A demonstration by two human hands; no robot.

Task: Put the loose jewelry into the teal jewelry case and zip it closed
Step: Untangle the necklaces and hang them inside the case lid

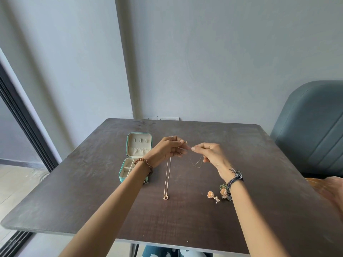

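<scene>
We see two bare hands raised above a dark wooden table (185, 219). The left hand (168, 148) pinches a fine gold chain (168, 175) that hangs down to a ring pendant (166, 197) resting on the tabletop. The right hand (209, 154) pinches what looks like another thin chain (196, 162), too faint for us to trace. The teal jewelry case (134, 158) lies open at left, its cream lining and divided compartments showing. Gold jhumka earrings (220, 193) sit near the right wrist. A bead bracelet (143, 163) circles the left wrist, thread bands (234, 178) the right. A grey-blue chair (311, 130) stands at right.
</scene>
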